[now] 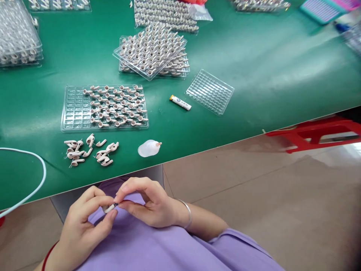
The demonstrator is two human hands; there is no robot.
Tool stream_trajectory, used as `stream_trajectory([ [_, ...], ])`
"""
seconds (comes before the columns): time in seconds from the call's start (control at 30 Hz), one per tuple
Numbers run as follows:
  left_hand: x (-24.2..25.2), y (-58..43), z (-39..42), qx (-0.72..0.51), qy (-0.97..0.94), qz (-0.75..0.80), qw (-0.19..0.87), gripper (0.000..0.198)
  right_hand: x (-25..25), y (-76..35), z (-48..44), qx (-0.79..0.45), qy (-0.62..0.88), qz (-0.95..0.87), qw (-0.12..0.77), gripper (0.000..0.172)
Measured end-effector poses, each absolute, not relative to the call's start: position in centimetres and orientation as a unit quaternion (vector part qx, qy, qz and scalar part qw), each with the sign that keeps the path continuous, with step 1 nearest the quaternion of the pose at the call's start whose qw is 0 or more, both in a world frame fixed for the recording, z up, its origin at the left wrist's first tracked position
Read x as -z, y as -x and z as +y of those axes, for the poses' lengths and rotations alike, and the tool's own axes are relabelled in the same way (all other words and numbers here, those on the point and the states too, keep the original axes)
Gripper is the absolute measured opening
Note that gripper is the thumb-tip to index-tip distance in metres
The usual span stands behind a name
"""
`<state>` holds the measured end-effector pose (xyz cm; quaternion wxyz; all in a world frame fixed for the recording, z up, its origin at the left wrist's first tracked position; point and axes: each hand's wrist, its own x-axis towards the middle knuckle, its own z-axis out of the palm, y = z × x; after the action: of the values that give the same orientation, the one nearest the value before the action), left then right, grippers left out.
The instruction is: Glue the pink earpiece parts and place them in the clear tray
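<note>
The left hand (87, 222) pinches a white earbud piece (109, 208), the right hand (149, 203) its dark end (115, 204). Off the green table (254, 86), it could drop if fingertips slip.

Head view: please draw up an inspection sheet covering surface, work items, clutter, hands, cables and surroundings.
Surface: smooth green tabletop.
Work items: small off-white stemmed part in hand; loose off-white stemmed parts near the edge; partly filled transparent plastic tray; stacked transparent trays behind, holding similar parts.
Clutter: white cylinder with orange end, translucent white squat bottle.
Hands: left hand holds the part; right hand pinches its dark end.
Cables: pale, thick cable looping at left.
Surroundings: beige tiled floor, red plastic stool at right.
</note>
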<state>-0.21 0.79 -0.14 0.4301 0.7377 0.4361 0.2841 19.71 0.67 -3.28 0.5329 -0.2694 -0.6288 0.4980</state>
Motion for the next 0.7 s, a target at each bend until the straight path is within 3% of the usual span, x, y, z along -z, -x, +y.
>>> stream_trajectory([
  [0.37,-0.22,0.07,0.32,-0.322,-0.796,0.417,0.299,0.017,3.59,-19.47,0.68,-0.473,0.269,-0.635,0.549,0.043],
  [0.7,-0.54,0.06,0.3,-0.35,-0.849,0.355,0.174,0.027,3.7,-19.42,0.59,-0.445,0.279,-0.646,0.554,0.035],
])
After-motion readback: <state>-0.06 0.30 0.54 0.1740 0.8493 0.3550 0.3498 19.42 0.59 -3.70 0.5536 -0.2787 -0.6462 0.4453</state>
